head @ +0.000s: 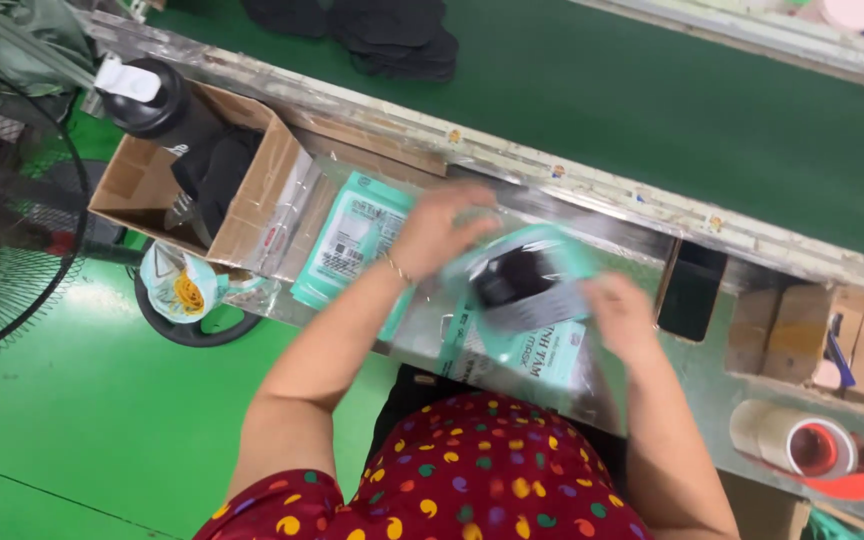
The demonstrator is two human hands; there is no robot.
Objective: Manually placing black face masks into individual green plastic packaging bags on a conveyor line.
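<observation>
Teal pouch (527, 285) with dark mask inside: mid-surface (422, 330), between your hands | left hand (432, 230) grip closed on its far-left edge | right hand (620, 315) pinches near-right edge | step: bagging, apparently; next calls for steady hold.

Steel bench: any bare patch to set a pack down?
Bare steel shows between the right hand, the phone and the tape roll. The green belt right of the black stack is open. Crowded between the cardboard box and left hand: teal packs.
</observation>
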